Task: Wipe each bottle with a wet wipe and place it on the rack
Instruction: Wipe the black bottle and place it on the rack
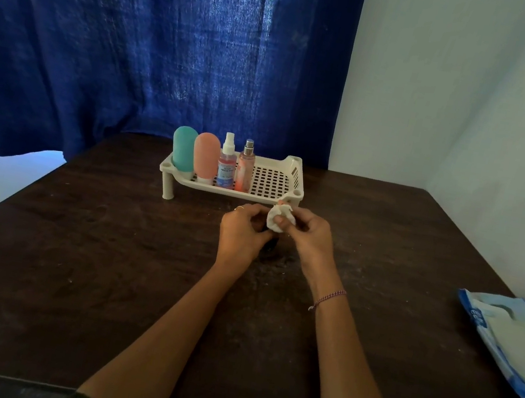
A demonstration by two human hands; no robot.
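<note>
Just in front of the cream plastic rack (278, 180), both hands meet above the table. My left hand (242, 230) grips the lower end of a small bottle (283, 204). Only a peach tip of that bottle shows above the crumpled white wet wipe (275, 219). My right hand (311, 238) pinches the wipe around the bottle. On the left half of the rack stand several bottles: a teal one (183, 149), a salmon one (205, 158), a clear spray bottle with a white cap (226, 166) and a peach spray bottle (245, 170).
The right half of the rack holds nothing. A blue and white wet wipe pack (508, 340) lies at the right edge of the dark wooden table (105, 259). A blue curtain (142, 39) hangs behind, and a pale wall is at the right.
</note>
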